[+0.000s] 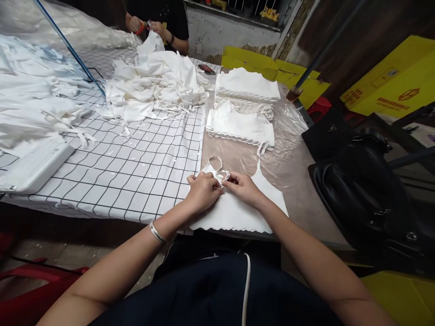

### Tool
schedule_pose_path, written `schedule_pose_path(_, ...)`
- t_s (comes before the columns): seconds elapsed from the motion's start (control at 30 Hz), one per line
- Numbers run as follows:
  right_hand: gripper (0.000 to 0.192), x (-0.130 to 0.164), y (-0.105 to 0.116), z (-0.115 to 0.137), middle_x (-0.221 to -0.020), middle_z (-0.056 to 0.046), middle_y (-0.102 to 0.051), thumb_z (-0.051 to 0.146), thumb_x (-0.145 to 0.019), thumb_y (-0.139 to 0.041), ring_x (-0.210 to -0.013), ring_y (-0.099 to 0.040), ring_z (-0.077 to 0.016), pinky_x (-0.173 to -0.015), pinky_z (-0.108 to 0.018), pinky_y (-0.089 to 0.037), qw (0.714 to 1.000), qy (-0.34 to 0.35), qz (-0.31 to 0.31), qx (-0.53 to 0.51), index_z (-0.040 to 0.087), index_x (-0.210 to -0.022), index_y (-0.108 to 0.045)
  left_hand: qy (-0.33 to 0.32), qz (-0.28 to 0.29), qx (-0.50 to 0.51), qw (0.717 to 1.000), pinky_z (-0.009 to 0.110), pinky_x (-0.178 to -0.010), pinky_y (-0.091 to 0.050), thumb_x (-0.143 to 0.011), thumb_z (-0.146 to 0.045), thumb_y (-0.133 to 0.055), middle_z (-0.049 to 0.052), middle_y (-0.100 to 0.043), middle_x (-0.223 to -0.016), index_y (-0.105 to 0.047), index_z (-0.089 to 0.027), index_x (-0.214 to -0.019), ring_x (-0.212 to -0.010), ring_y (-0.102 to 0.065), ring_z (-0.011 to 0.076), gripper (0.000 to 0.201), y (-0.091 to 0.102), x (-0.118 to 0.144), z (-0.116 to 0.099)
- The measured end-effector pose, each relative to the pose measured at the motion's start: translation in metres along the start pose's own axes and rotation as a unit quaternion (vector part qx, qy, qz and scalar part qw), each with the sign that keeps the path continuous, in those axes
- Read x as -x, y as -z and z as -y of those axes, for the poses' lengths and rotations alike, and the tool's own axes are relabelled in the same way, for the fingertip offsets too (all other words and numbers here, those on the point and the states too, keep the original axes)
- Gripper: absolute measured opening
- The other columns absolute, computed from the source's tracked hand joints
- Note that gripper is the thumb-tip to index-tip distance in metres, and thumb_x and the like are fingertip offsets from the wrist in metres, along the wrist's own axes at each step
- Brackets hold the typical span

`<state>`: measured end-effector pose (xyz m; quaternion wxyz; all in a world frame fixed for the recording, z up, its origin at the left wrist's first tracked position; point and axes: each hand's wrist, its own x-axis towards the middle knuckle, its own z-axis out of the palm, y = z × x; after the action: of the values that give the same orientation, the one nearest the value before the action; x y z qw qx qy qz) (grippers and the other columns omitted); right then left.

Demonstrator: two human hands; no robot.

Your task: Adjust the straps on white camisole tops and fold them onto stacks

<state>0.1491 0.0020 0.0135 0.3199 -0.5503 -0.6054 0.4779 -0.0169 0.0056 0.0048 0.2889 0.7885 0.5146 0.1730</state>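
A white camisole (244,210) with thin straps and a wavy hem lies flat at the table's near edge, hem toward me. My left hand (205,189) rests on its upper left part, fingers curled and pinched at the neckline. Close beside it, my right hand (243,186) pinches a small looped strap (224,174) between thumb and fingers. The fingertips of both hands nearly meet there. Another strap (261,149) extends loose from the camisole's upper right corner. What exactly lies under the left fingertips is partly hidden.
Folded white garments (241,127) are stacked just beyond the camisole. A loose white heap (156,86) and more garments (37,104) cover the left side. A black bag (360,194) sits at the right, near yellow boxes (394,81). Across the table, a person's hands (146,27) hold something red-handled.
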Motion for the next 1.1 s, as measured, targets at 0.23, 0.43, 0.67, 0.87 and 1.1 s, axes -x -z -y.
schedule_pose_path(0.23, 0.015, 0.001, -0.004, -0.002, -0.083, -0.002, -0.062, 0.032, -0.075, -0.062, -0.082, -0.055, -0.0183, -0.073, -0.029, -0.042, 0.999, 0.002, 0.005, 0.037, 0.018, -0.082, -0.064, 0.006, 0.002, 0.018, 1.0, 0.042, -0.083, -0.026, -0.087, -0.029, -0.06, 0.005, -0.064, -0.088, -0.064, -0.016, -0.067, -0.096, -0.052, 0.0236, 0.025, 0.0, 0.0, 0.0)
schedule_pose_path(0.43, 0.004, 0.003, 0.001, -0.003, -0.079, -0.001, -0.057, 0.022, -0.079, -0.06, -0.08, -0.053, -0.0181, -0.073, -0.03, -0.04, 0.985, 0.042, -0.008, 0.166, 0.019, -0.077, -0.062, 0.005, -0.006, 0.035, 0.999, 0.042, -0.085, -0.026, -0.085, -0.031, -0.064, 0.004, -0.064, -0.087, -0.065, -0.016, -0.067, -0.095, -0.052, 0.0224, 0.023, -0.002, 0.002, 0.0)
schedule_pose_path(0.67, 0.01, 0.001, 0.009, 0.002, -0.077, -0.002, -0.055, 0.013, -0.078, -0.06, -0.077, -0.051, -0.0178, -0.072, -0.029, -0.038, 0.953, 0.09, 0.012, 0.289, 0.019, -0.07, -0.058, 0.006, -0.019, 0.041, 0.999, 0.043, -0.085, -0.026, -0.083, -0.029, -0.068, 0.003, -0.066, -0.087, -0.066, -0.016, -0.068, -0.095, -0.053, 0.0223, 0.02, -0.004, 0.001, 0.002)
schedule_pose_path(0.87, 0.013, -0.004, 0.007, 0.009, -0.08, -0.006, -0.056, 0.007, -0.077, -0.059, -0.081, -0.05, -0.0211, -0.077, -0.033, -0.039, 0.916, 0.112, 0.038, 0.382, 0.018, -0.072, -0.057, -0.002, -0.025, 0.009, 1.0, 0.041, -0.084, -0.026, -0.085, -0.027, -0.063, 0.004, -0.065, -0.088, -0.067, -0.017, -0.071, -0.095, -0.053, 0.022, 0.018, -0.007, 0.003, 0.001)
schedule_pose_path(1.1, 0.004, -0.004, 0.01, 0.014, -0.074, -0.001, -0.058, 0.02, -0.074, -0.063, -0.076, -0.054, -0.0179, -0.073, -0.03, -0.042, 0.992, -0.01, 0.06, 0.114, 0.019, -0.073, -0.059, -0.049, -0.083, -0.103, 0.99, 0.045, -0.089, -0.03, -0.088, -0.024, -0.057, 0.01, -0.065, -0.104, -0.068, -0.019, -0.091, -0.101, -0.054, 0.0265, 0.012, -0.006, 0.015, -0.001)
